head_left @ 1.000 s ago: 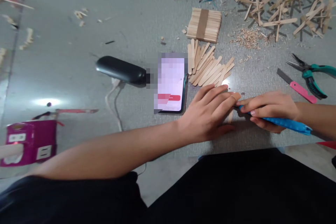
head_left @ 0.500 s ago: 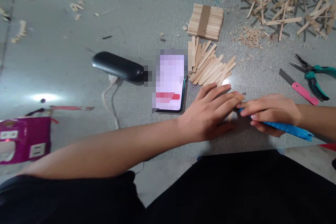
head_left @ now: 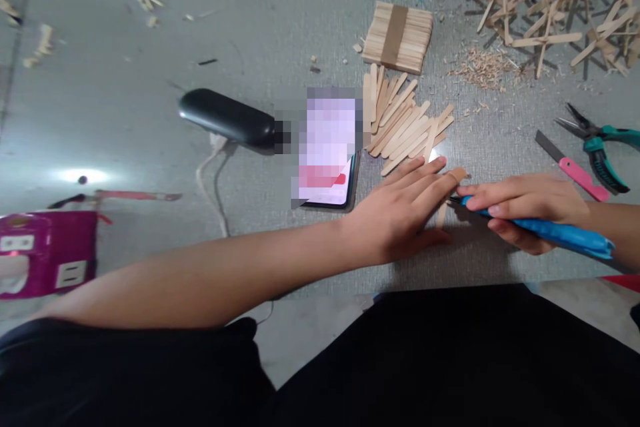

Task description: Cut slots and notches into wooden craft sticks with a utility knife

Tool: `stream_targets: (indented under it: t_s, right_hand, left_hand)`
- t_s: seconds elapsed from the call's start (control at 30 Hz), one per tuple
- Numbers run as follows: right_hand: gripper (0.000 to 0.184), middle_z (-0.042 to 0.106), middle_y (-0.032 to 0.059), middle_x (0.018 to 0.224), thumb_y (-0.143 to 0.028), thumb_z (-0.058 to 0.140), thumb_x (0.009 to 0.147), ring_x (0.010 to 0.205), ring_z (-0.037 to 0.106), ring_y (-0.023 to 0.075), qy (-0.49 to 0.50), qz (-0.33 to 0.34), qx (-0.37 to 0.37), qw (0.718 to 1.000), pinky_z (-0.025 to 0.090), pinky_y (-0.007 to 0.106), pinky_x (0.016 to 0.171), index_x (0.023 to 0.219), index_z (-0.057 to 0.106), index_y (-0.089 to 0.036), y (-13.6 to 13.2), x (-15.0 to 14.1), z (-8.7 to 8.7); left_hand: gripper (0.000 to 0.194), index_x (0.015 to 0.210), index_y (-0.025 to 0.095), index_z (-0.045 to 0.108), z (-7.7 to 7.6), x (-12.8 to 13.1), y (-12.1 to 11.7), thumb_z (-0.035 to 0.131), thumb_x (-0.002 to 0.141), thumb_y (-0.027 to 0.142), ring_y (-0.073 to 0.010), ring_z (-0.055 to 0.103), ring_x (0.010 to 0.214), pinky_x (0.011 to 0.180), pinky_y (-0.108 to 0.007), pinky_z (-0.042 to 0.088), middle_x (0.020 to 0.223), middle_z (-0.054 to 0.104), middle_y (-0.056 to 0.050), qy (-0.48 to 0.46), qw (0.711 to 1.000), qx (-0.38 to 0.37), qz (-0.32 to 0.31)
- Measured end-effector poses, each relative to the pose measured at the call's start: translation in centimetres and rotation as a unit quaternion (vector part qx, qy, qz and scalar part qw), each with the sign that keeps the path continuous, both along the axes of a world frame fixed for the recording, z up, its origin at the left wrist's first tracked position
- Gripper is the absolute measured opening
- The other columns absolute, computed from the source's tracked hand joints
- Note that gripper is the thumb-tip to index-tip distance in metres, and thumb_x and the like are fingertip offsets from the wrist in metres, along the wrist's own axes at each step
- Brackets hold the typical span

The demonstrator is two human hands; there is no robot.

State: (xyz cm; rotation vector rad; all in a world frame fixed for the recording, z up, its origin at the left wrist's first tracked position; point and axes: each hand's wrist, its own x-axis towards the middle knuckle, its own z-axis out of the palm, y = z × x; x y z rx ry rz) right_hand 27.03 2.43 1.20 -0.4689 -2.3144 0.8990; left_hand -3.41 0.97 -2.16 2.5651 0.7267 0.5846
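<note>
My left hand (head_left: 400, 213) lies palm down on the table with its fingers stretched out. Under it is a wooden craft stick (head_left: 442, 215), mostly covered; part of it shows between thumb and index finger. A tan wrap or bandage seems to cover the index fingertip. My right hand (head_left: 525, 207) is closed round a long blue-handled tool (head_left: 565, 233), held like a pen. Its thin dark tip points left, close to the left index finger and the stick. Loose craft sticks (head_left: 405, 123) are fanned out just beyond my left hand.
A banded bundle of sticks (head_left: 397, 37) sits farther back. Crossed sticks (head_left: 545, 0) and shavings (head_left: 483, 68) lie back right. Pliers (head_left: 595, 147) and a pink-handled blade (head_left: 575, 173) are at right. Leftward are a phone (head_left: 327, 147), a black case (head_left: 225, 119) and a purple power strip (head_left: 50, 253).
My right hand has drawn slightly right with the blue tool, so its dark tip now shows apart from the left fingers. The whole view has shifted a little.
</note>
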Motion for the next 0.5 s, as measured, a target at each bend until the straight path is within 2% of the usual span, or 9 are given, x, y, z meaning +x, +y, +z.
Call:
stream_targets:
  t_s: [0.1, 0.2, 0.37, 0.5]
  right_hand:
    - [0.033, 0.086, 0.0108, 0.126, -0.007, 0.073, 0.102, 0.129, 0.081, 0.0239, 0.038, 0.038, 0.038, 0.998, 0.073, 0.029, 0.1, 0.129, 0.067, -0.024, 0.57, 0.03, -0.12]
    - [0.033, 0.086, 0.0149, 0.125, -0.005, 0.073, 0.1, 0.13, 0.08, 0.025, 0.033, 0.024, 0.024, 0.999, 0.072, 0.03, 0.103, 0.129, 0.067, -0.02, 0.75, -0.16, -0.52]
    - [0.029, 0.087, 0.012, 0.123, -0.008, 0.074, 0.101, 0.125, 0.083, 0.0238, 0.054, 0.0, 0.008, 0.998, 0.072, 0.03, 0.102, 0.125, 0.069, -0.023, 0.67, -0.31, -0.87]
    - [0.027, 0.087, 0.0118, 0.123, -0.009, 0.075, 0.101, 0.127, 0.082, 0.0241, 0.041, 0.02, -0.005, 0.999, 0.071, 0.03, 0.103, 0.123, 0.07, -0.023, 0.99, -0.3, -0.49]
  left_hand:
    - [0.086, 0.171, 0.01, 0.039, -0.15, -0.04, 0.22, 0.077, 0.107, 0.052, -0.0414, 0.057, 0.16, 0.134, -0.061, 0.046, 0.161, 0.065, -0.028, -0.015, 1.0, -0.013, -0.002]
    - [0.09, 0.17, 0.01, 0.041, -0.24, -0.07, 0.47, 0.078, 0.105, 0.059, -0.0438, 0.059, 0.158, 0.133, -0.064, 0.047, 0.16, 0.065, -0.029, -0.03, 0.999, -0.022, -0.002]
    - [0.092, 0.17, 0.01, 0.043, -0.2, -0.09, 0.67, 0.079, 0.103, 0.063, -0.0431, 0.059, 0.157, 0.134, -0.063, 0.046, 0.16, 0.065, -0.028, -0.044, 0.998, -0.041, -0.006]
    - [0.089, 0.17, 0.012, 0.043, -0.2, -0.1, 0.66, 0.08, 0.104, 0.058, -0.0413, 0.06, 0.157, 0.135, -0.061, 0.046, 0.161, 0.065, -0.027, -0.044, 0.998, -0.034, -0.004]
